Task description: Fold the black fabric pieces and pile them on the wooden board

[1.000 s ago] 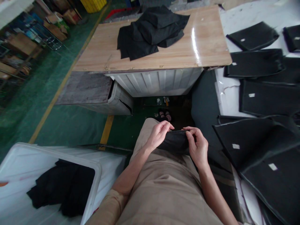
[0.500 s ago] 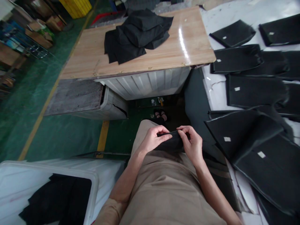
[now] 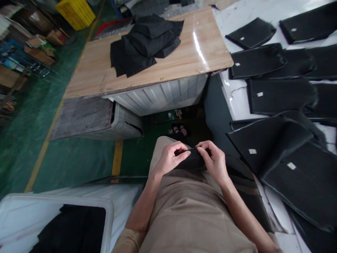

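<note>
Over my lap hangs a piece of black fabric (image 3: 193, 161), its upper edge stretched between my two hands. My left hand (image 3: 172, 157) pinches that edge between thumb and fingers. A short span to the right, my right hand (image 3: 213, 159) pinches the same edge, thumb against forefinger. The lower part of the fabric lies against my beige clothing and is partly hidden by the hands. Beside my right arm, black fabric pieces (image 3: 284, 175) with small white labels lie on a white table (image 3: 238, 105).
A crumpled pile of black fabric (image 3: 147, 40) rests on a wooden board (image 3: 89, 66) ahead. At lower left stands a white bin (image 3: 109, 214) holding more black cloth (image 3: 73, 228). A yellow crate (image 3: 76, 14) and cardboard boxes (image 3: 39, 54) are at the far left.
The camera view has shifted and tilted slightly. My left thumb has come closer to the fabric's edge; both hands stay on the fabric in nearly the same place.
</note>
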